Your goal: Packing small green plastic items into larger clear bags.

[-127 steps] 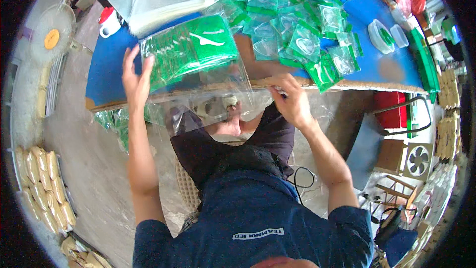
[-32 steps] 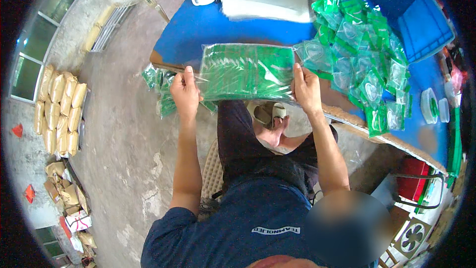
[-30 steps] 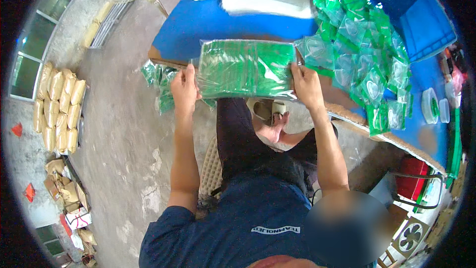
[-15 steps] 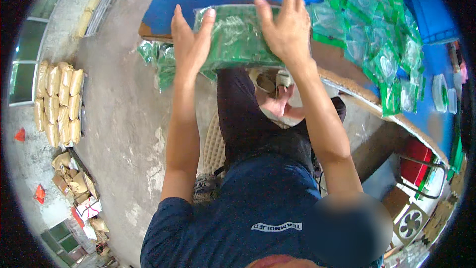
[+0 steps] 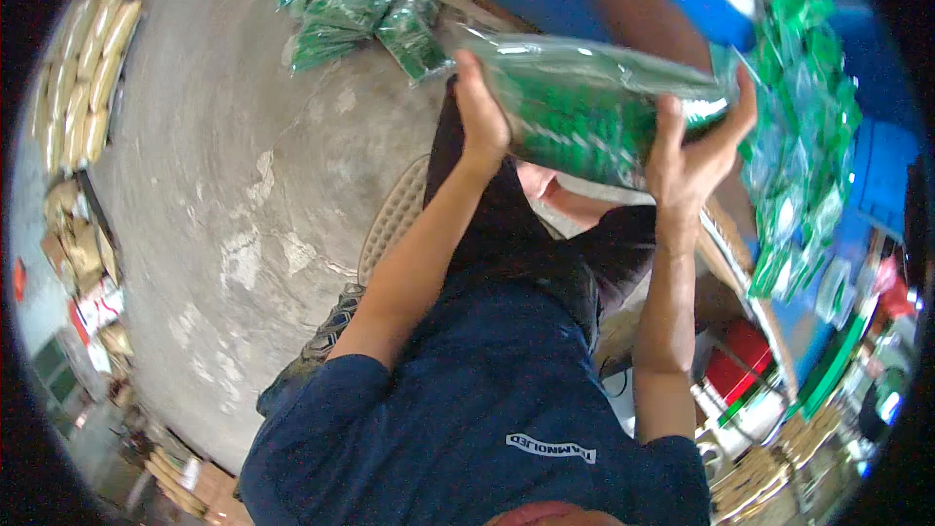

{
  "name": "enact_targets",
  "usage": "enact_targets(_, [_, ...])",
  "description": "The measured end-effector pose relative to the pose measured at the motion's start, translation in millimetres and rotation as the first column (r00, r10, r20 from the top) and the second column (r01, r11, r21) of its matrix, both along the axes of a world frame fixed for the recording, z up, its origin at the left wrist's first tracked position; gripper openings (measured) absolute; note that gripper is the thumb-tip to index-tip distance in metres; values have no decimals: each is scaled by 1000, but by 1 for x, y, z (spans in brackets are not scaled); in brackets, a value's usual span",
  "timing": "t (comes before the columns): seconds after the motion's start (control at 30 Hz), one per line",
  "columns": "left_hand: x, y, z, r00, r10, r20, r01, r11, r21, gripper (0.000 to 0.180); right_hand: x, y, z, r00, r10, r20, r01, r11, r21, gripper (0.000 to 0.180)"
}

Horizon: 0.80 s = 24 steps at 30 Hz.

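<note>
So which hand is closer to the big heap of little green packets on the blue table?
Right. The right hand is just left of the packet heap; the left hand is farther away, at the opposite end of the green-filled bag.

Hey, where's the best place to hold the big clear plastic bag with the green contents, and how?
I'd grip the clear plastic bag by its two short ends, left hand coming from the left and right hand from the right, as they are placed now. It is long and tilted, with a filled middle, so holding both ends should keep it from sagging.
</note>
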<state>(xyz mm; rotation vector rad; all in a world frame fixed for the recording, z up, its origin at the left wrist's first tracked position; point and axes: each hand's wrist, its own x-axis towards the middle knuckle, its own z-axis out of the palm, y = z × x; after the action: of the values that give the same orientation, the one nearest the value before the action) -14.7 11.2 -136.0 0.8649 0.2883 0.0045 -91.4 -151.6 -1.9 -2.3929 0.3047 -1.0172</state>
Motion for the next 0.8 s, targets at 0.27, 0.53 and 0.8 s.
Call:
enact_targets(0.27, [-6, 56, -48, 794, -596, -121, 435, 696, -572, 74, -15, 42, 20, 924, 264, -275, -282, 959, -27, 88])
enact_targets(0.53, [-7, 235, -152, 934, -247, -258, 115, 892, -437, 72, -95, 57, -1, 652, 522, -550, -186, 814, 551, 54])
enact_targets(0.8, [113, 249, -87, 794, -51, -606, -208, 914, -349, 67, -115, 18, -20, 769, 322, -551, -137, 926, 351, 34])
